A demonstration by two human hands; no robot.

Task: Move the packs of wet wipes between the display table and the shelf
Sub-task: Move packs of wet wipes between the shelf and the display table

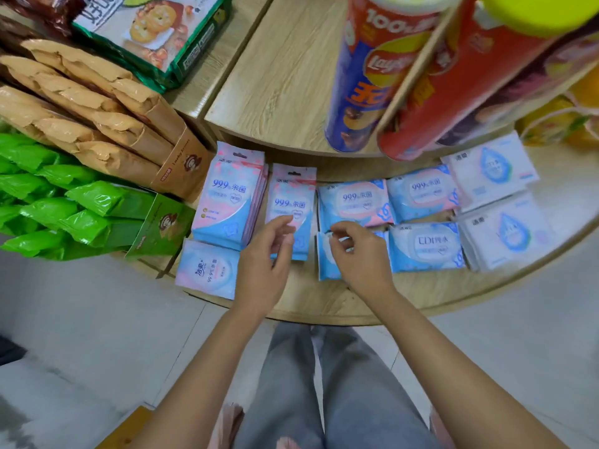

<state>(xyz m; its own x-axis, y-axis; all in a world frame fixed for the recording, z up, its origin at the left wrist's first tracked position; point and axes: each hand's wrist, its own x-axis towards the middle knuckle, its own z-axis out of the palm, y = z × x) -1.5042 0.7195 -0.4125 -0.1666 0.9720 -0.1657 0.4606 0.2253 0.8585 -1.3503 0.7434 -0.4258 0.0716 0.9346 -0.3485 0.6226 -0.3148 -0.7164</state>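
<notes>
Several packs of wet wipes lie on the lower tier of a round wooden display table (pixel 311 303). A pink-and-blue stack (pixel 228 202) stands at the left, with a flat pack (pixel 207 268) in front of it. My left hand (pixel 265 264) hovers over a slim pink-and-blue pack (pixel 293 202), fingers loosely curled, holding nothing. My right hand (pixel 359 254) reaches over a blue pack (pixel 327 260), fingertips bent above its left edge; whether it grips the pack is unclear. Further blue packs (pixel 424 246) and white packs (pixel 499 233) lie to the right.
Tall chip cans (pixel 366 79) stand on the table's upper tier above the wipes. Brown snack bags (pixel 97 118) and green snack bags (pixel 64 215) fill the display at the left. Grey floor tiles (pixel 97 335) surround the table. My legs (pixel 324 384) are below.
</notes>
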